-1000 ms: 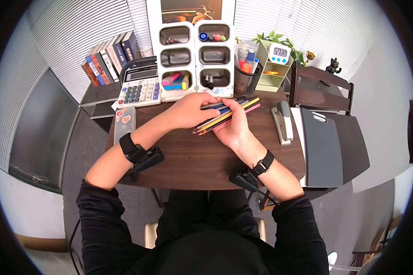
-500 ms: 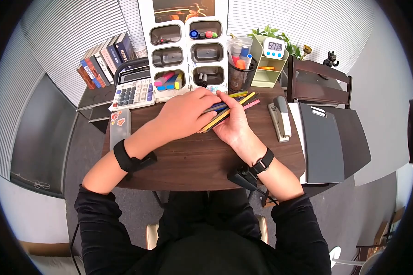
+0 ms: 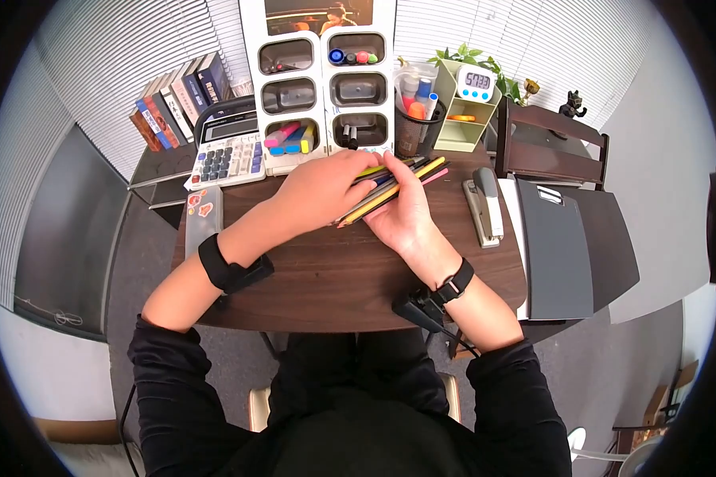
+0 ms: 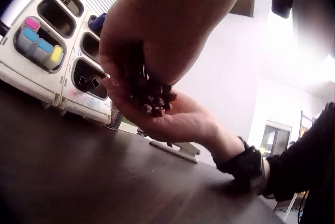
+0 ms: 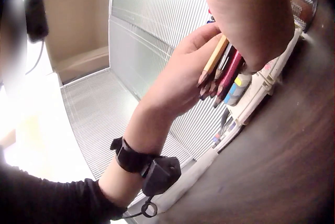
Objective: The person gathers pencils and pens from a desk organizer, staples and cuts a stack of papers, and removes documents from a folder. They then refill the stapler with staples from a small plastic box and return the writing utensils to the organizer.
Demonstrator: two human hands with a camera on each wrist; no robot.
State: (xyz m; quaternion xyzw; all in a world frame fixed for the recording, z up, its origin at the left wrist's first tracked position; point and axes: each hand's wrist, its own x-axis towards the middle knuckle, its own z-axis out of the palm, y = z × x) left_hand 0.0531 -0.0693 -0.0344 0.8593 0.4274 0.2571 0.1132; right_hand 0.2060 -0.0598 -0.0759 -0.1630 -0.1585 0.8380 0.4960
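A bundle of pencils (image 3: 390,193), yellow, black, pink and other colours, lies slantwise between both hands over the desk. My left hand (image 3: 318,195) reaches over the bundle from the left, its thumb and fingers around the upper side. From the right, my right hand (image 3: 403,215) cradles the pencils with its thumb along them. The right wrist view shows sharpened points of the pencils (image 5: 222,72) sticking out close together below the hands. Pencil ends (image 4: 155,101) cluster between the two hands in the left wrist view, dark and partly hidden.
Behind the hands stands a white organizer (image 3: 322,87) holding highlighters (image 3: 290,139) and markers. A mesh pen cup (image 3: 418,131) and green shelf with a timer (image 3: 476,83) are to its right. A calculator (image 3: 229,159) stands left; a stapler (image 3: 484,208) and dark folder (image 3: 563,254) lie right.
The head view has shifted slightly. My left hand first slid farther over the bundle, then drew back, so the lower-left pencil points show again. Both hands stay on the pencils.
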